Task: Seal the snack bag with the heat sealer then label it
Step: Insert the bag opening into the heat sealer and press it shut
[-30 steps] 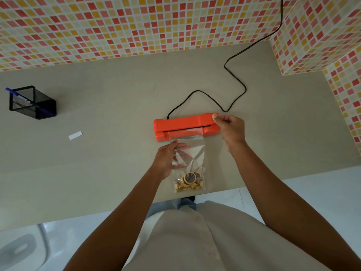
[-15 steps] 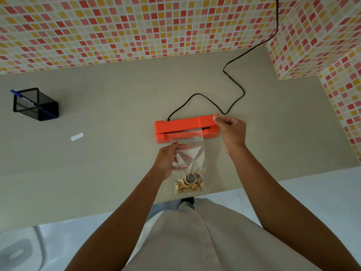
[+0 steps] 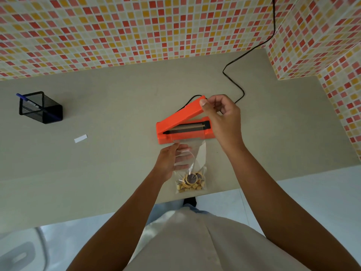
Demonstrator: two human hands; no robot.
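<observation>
the right hand (image 3: 222, 122) grips the free end of the lid (image 3: 185, 114) of the orange heat sealer (image 3: 187, 136), with the thumb on the tip and the other fingers curled behind it. the lid stands tilted up, hinged at the nine o'clock end and open toward three o'clock, so we see the dark sealing strip (image 3: 187, 127) on the base.

the left hand (image 3: 173, 161) holds the snack bag (image 3: 197, 153) at its nine o'clock edge: the thumb lies on the top corner and we see the almost straight fingers through the clear film. the bag lies flat on the grey counter (image 3: 117, 106), at six o'clock from the sealer. its upper edge reaches the front side of the base. the snacks (image 3: 192, 182) are all gathered at the lower end, near the counter edge.

a black cord (image 3: 234, 85) goes from behind the sealer toward one o'clock and up the tiled wall (image 3: 136, 26). at nine o'clock from the sealer, well apart, lies a small white label (image 3: 80, 138). further, toward ten o'clock, stands a black mesh pen holder (image 3: 41, 108) with a blue pen (image 3: 21, 95) leaning in it.
</observation>
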